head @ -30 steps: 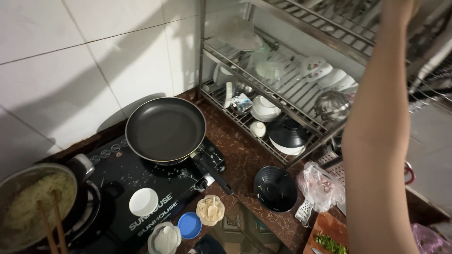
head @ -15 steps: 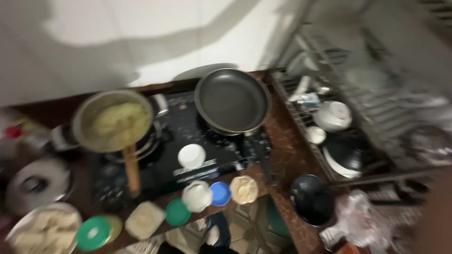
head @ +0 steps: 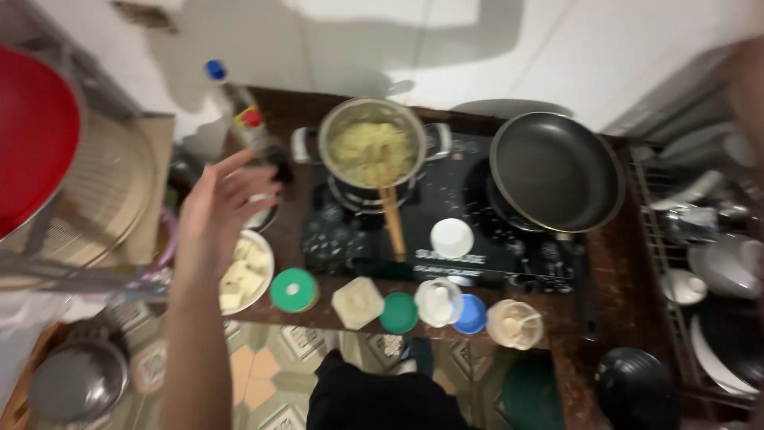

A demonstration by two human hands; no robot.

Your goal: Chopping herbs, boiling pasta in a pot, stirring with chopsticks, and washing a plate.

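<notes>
My left hand (head: 224, 205) is raised over the left end of the counter, fingers spread, holding nothing. It hovers just in front of two bottles: one with a red cap (head: 256, 134) and one with a blue cap (head: 225, 89). Below the hand sits a white bowl of pale cubes (head: 248, 271). To its right, a steel pot of noodles (head: 372, 147) stands on the black stove (head: 477, 239), with a wooden utensil (head: 392, 223) leaning out of it. My right hand is out of view; only a blurred stretch of arm (head: 750, 84) shows at the top right.
An empty black frying pan (head: 557, 171) sits on the right burner. Several small jars and lids, among them a green-lidded jar (head: 293, 291), line the counter's front edge. A dish rack (head: 704, 263) stands at right, a red basin (head: 32, 135) at left, a black bowl (head: 637, 386) at bottom right.
The view has swung left from the dish rack to the stove and counter. My left hand has come into view near the bottles; my right arm has left the middle of the picture.
</notes>
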